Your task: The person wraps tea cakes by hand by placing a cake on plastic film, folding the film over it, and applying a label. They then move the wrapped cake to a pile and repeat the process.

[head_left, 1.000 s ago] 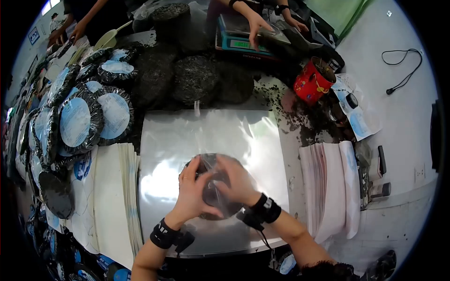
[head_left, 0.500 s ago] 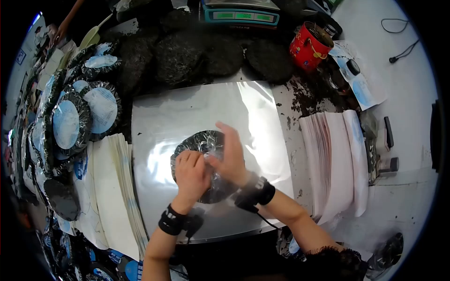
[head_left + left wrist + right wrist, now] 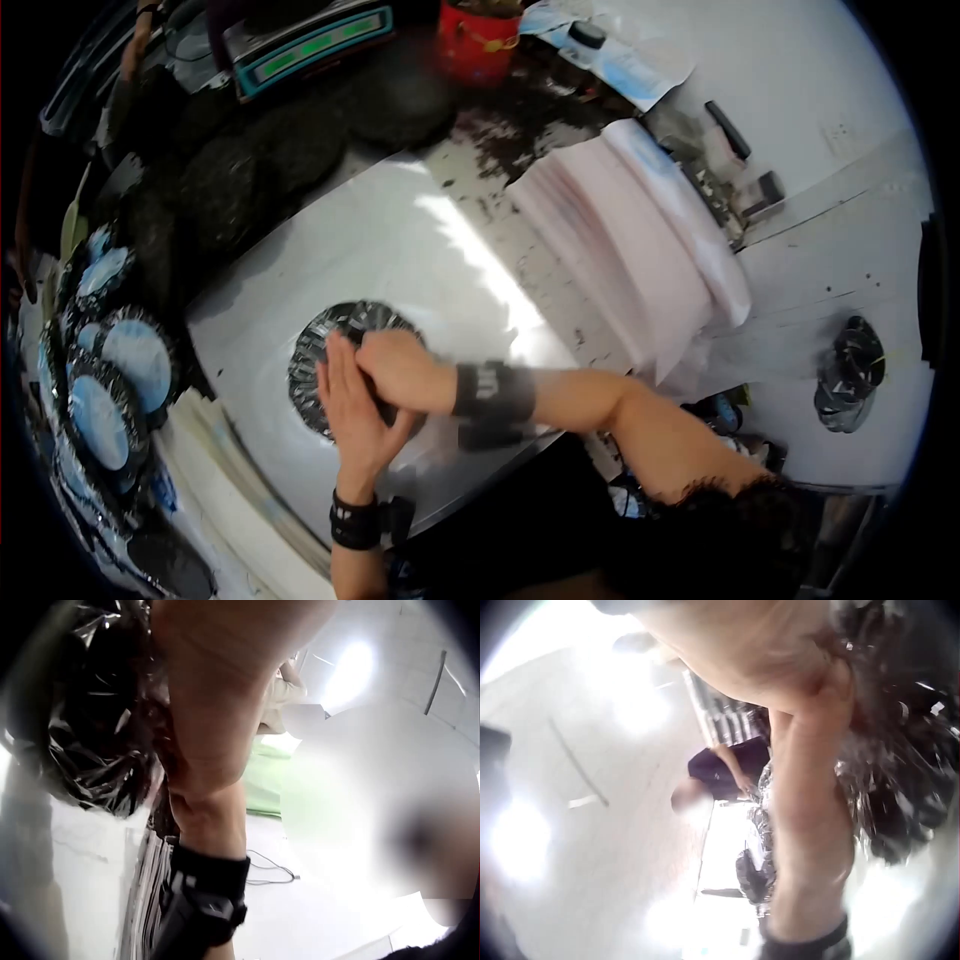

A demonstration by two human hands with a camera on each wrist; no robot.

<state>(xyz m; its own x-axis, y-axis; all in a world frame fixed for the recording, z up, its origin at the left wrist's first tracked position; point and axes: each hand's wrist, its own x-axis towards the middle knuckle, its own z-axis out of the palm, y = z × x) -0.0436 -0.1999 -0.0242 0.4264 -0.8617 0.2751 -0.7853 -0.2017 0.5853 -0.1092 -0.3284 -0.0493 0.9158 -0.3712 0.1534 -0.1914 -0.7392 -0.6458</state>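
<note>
A dark round cake in crinkled clear plastic wrap (image 3: 308, 350) lies on a shiny metal sheet (image 3: 425, 240), left of its middle. My left hand (image 3: 357, 412) rests over the cake with its fingers straight and together, pointing away from me. Against its side my right hand (image 3: 402, 372) bends in over the same cake, knuckles up and fingers curled under. Its fingertips are hidden, so I cannot tell if they pinch the wrap. In the left wrist view the wrapped cake (image 3: 94, 735) shows gathered folds; in the right wrist view the cake (image 3: 900, 761) glints beside both hands.
Labelled wrapped cakes (image 3: 100, 415) pile up at the left, above a paper stack (image 3: 225, 480). Bare dark cakes (image 3: 225, 185) line the far side, near a scale (image 3: 315, 45) and a red tin (image 3: 478, 45). Pink paper (image 3: 620, 225) lies to the right.
The head view has swung to the right. My left hand has gone from bunched fingers to straight ones over the cake. My right hand has come down, its raised fingers now curled.
</note>
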